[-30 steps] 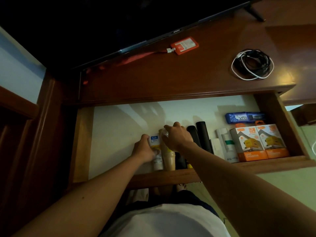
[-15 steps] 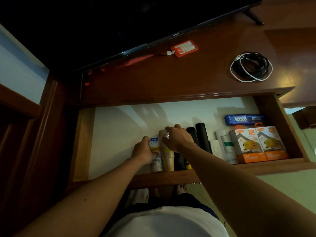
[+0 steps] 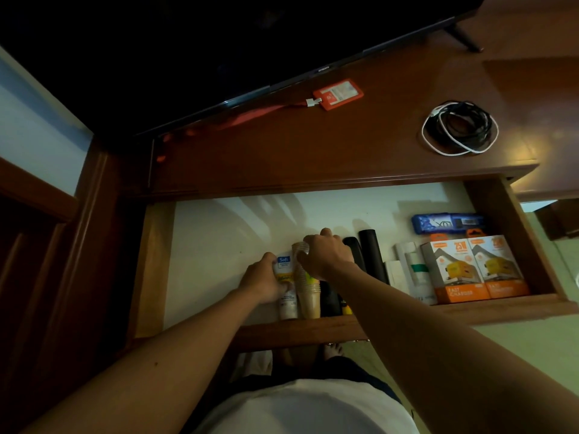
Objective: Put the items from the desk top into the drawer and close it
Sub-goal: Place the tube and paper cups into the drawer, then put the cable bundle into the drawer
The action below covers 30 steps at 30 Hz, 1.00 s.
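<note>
While the left hand (image 3: 264, 281) wraps around the white tube (image 3: 285, 278) and the right hand (image 3: 324, 256) curls over the top of the stacked paper cups (image 3: 308, 296), both things lie inside the open drawer (image 3: 513, 233), side by side near its front wall. Placing them well means pressing them snug against the dark items alongside, then letting go flat. On the worktop (image 3: 313, 151), the orange card holder (image 3: 338, 93) and coiled cables (image 3: 460, 128) remain.

I note: glossy reddish-brown wooden desk top (image 3: 313, 151); matt white smooth drawer floor (image 3: 225, 239); tan paper cup stack (image 3: 308, 296); two glossy orange-and-white cardboard charger boxes (image 3: 473, 270); matt black cylinder (image 3: 371, 252).
</note>
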Tool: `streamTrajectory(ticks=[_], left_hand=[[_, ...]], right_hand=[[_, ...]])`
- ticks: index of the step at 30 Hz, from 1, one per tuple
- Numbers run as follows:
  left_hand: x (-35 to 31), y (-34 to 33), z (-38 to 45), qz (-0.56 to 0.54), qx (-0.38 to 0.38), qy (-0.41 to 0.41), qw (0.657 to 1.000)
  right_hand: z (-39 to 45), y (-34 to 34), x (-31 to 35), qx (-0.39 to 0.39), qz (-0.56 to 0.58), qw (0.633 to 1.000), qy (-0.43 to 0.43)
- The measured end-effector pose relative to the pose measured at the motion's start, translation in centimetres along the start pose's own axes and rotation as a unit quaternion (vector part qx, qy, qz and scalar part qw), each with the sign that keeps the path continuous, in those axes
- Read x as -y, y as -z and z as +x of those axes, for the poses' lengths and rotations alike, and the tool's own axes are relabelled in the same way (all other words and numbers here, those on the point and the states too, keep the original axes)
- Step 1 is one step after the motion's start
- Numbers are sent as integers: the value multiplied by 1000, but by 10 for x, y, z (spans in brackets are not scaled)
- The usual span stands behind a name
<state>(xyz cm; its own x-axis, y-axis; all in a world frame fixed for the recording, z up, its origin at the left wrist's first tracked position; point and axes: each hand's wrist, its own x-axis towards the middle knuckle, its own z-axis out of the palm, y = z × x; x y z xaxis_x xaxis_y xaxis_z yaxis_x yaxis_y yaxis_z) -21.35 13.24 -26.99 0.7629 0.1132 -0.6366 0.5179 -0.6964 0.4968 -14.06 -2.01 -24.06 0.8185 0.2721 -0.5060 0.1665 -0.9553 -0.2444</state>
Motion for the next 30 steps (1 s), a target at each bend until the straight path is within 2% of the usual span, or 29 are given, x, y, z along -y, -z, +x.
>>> streamTrajectory(ticks=[11,16,19,22,26,30], left_hand=[[-5,16,5,69,47,-23,996],[-10,29,6,108,30,-41,993],[-17,38,6,120,-2,-65,991],[-35,49,3,115,-72,-110,985],[-68,65,2,101,-173,-197,960],[-104,73,10,97,-225,-260,934]], right_hand=[[-8,-9,3,-15,20,1000,-10],[-10,-7,4,-14,40,999,-20],[-11,-3,5,-25,51,998,-29],[-13,5,2,-56,76,995,-41],[-13,23,-9,-118,126,984,-51],[-11,51,-28,-195,178,962,-63]])
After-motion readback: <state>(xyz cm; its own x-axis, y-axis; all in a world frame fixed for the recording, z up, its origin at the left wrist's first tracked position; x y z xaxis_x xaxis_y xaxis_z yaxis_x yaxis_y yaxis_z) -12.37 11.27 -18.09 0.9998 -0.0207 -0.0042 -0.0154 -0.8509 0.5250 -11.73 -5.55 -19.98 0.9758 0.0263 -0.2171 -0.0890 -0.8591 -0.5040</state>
